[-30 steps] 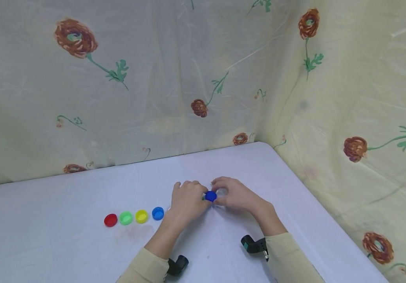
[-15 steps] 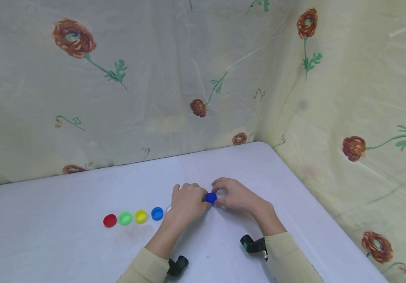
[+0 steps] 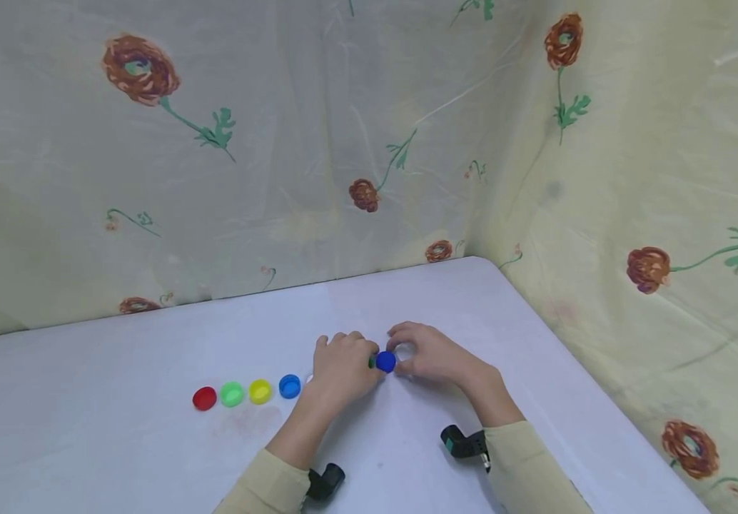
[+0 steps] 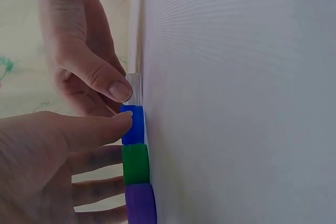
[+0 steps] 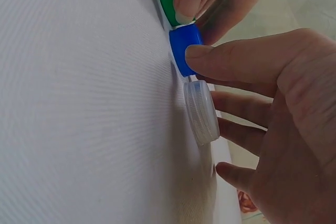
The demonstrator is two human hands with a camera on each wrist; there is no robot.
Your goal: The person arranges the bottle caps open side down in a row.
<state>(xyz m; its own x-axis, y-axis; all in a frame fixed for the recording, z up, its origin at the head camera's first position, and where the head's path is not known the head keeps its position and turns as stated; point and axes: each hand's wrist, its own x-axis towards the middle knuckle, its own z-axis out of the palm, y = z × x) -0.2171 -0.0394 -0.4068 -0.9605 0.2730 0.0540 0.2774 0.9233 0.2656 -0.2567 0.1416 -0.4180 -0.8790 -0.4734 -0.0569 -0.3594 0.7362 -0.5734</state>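
Observation:
In the head view a dark blue bottle cap [image 3: 385, 362] lies between my two hands. My right hand [image 3: 436, 355] pinches it, its thumb on the near side in the right wrist view. The left hand [image 3: 346, 365] spans the row just to its left, thumb at the edge of a green bottle cap [image 5: 169, 2] beside the blue one. That thumb overlaps the blue cap in the left wrist view, with other fingers behind the green cap and a purple cap [image 4: 140, 203]. Beneath the right palm stands a clear bottle cap [image 5: 200, 113], apart from the thumb.
Left of the hands a red cap [image 3: 205, 398], a light green cap [image 3: 232, 394], a yellow cap [image 3: 260, 391] and a light blue cap [image 3: 289, 386] lie in a row. A white table [image 3: 118, 428] meets a flowered curtain [image 3: 266, 143] behind and on the right.
The dark blue cap has shifted slightly toward the near side, into line with the green one. Both hands stay almost in place; the other caps have not moved.

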